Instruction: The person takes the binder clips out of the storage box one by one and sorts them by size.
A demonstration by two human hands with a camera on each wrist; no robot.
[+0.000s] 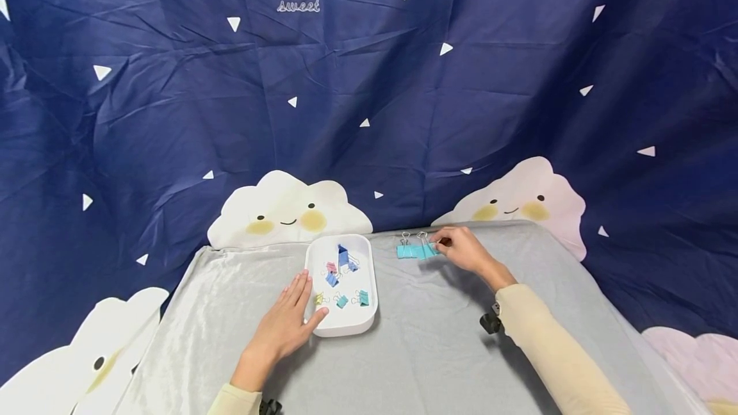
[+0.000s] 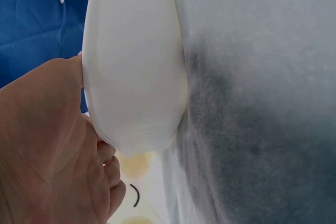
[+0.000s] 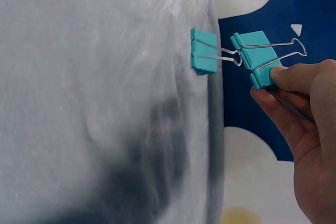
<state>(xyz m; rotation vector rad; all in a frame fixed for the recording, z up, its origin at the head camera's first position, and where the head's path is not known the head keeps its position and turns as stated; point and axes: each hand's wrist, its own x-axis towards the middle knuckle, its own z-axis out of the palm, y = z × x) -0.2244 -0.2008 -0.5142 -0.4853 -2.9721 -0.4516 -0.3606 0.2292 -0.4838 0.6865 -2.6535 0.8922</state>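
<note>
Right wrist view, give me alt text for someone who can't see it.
A right hand pinches a teal binder clip. Beside that clip, a second teal clip lies on gray cloth near its edge, with dark blue patterned fabric beyond.

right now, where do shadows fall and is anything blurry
Head: shadow alongside the right sleeve, on the gray cloth; left wrist: dark shadow beside the white tray, cloth texture hazy; right wrist: blurry-edged shadow low on the cloth, held teal binder clip fairly crisp.
</note>
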